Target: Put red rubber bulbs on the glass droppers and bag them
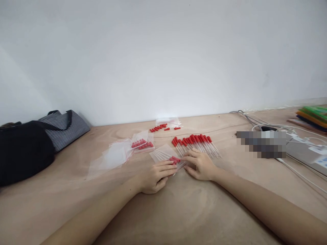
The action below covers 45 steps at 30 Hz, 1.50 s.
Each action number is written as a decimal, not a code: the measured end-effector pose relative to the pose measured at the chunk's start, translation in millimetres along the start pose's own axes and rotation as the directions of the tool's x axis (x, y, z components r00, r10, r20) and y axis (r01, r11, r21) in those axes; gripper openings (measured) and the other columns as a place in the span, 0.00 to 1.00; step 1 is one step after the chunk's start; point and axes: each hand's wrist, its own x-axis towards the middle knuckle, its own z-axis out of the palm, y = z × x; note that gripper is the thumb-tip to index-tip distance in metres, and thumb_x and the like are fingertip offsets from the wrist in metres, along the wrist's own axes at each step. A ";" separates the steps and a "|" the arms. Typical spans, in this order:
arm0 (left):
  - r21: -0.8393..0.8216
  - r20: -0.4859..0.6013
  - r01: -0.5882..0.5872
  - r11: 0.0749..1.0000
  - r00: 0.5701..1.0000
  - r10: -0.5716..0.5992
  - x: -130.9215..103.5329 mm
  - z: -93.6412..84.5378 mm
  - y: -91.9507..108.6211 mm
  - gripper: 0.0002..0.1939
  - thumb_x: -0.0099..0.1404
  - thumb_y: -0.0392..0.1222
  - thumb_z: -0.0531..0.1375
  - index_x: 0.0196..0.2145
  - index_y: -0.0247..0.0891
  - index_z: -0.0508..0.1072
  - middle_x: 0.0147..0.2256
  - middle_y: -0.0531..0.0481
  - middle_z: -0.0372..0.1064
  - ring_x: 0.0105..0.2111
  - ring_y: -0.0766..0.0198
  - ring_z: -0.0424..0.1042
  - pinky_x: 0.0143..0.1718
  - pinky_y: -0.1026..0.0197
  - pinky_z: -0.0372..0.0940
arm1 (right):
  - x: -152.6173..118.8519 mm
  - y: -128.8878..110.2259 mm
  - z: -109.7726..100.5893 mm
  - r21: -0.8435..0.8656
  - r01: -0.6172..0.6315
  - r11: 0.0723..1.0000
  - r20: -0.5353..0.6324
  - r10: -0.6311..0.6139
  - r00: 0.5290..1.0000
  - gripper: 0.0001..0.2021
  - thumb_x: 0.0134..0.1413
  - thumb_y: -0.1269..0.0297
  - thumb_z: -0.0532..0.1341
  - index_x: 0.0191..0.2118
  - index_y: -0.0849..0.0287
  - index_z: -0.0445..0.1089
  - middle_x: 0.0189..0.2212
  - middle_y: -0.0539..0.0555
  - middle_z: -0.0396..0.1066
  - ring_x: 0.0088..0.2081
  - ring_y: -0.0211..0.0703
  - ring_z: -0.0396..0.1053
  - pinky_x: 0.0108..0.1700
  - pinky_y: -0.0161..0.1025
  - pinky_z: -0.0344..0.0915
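Note:
Between my hands lies a clear zip bag (163,151) of glass droppers, their red rubber bulbs (175,159) toward me and their pale tubes pointing away. My left hand (157,175) is closed on the bag's near left side, fingers over its edge. The bag's near right corner is pinched between the thumb and fingers of my right hand (200,166). Just beyond the right hand, a row of loose droppers (195,140) lies with red bulbs away from me. My fingers hide part of the bag's mouth.
Left of the hands are filled bags (143,143) and a fan of flat zip bags (114,153). Loose red bulbs (158,128) lie by a clear bag (168,121) near the wall. A black bag (25,149) stands left; cables (301,173) and green folders (314,114) lie right.

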 end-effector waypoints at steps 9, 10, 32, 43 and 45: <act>0.380 -0.208 0.009 0.925 0.975 0.076 -24.4 -13.6 -27.2 0.14 0.62 0.36 0.52 0.45 0.33 0.67 0.40 0.44 0.72 0.39 0.62 0.72 0.41 0.60 0.68 | 4.6 -1.4 3.3 0.024 -0.004 1.000 0.041 0.003 0.999 0.13 0.49 0.61 0.57 0.42 0.57 0.70 0.32 0.54 0.69 0.33 0.41 0.62 0.34 0.37 0.59; 0.396 -0.245 0.023 0.918 0.966 0.081 -26.0 -12.7 -27.4 0.13 0.62 0.39 0.53 0.43 0.33 0.68 0.38 0.44 0.73 0.37 0.62 0.73 0.38 0.61 0.69 | 5.6 -1.8 5.4 0.025 -0.013 1.000 0.034 0.012 0.999 0.13 0.49 0.61 0.57 0.42 0.57 0.70 0.31 0.54 0.69 0.33 0.40 0.62 0.34 0.37 0.59; 0.055 -0.493 0.251 0.966 0.848 -0.192 -26.0 2.0 -24.8 0.07 0.56 0.37 0.59 0.34 0.36 0.72 0.32 0.47 0.73 0.31 0.64 0.73 0.33 0.63 0.70 | 32.5 -4.5 31.0 -0.506 0.174 0.845 -0.174 -0.297 0.939 0.07 0.53 0.72 0.54 0.30 0.61 0.70 0.26 0.53 0.68 0.30 0.37 0.59 0.26 0.35 0.49; 0.529 -0.406 0.102 0.843 0.902 0.146 -18.5 2.0 -23.8 0.07 0.60 0.30 0.53 0.29 0.34 0.70 0.27 0.49 0.71 0.28 0.65 0.70 0.30 0.62 0.68 | 34.3 2.7 33.0 -0.486 0.239 0.841 -0.064 -0.307 0.950 0.11 0.55 0.73 0.53 0.23 0.62 0.67 0.25 0.55 0.67 0.31 0.39 0.59 0.27 0.37 0.49; 0.606 -0.363 0.067 0.793 0.910 0.200 -17.1 0.3 -23.8 0.07 0.59 0.29 0.53 0.27 0.34 0.69 0.24 0.50 0.70 0.26 0.65 0.69 0.27 0.61 0.66 | 33.3 3.7 30.7 -0.503 0.294 0.813 -0.053 -0.368 0.928 0.12 0.55 0.74 0.52 0.24 0.63 0.67 0.26 0.56 0.68 0.31 0.39 0.59 0.27 0.37 0.49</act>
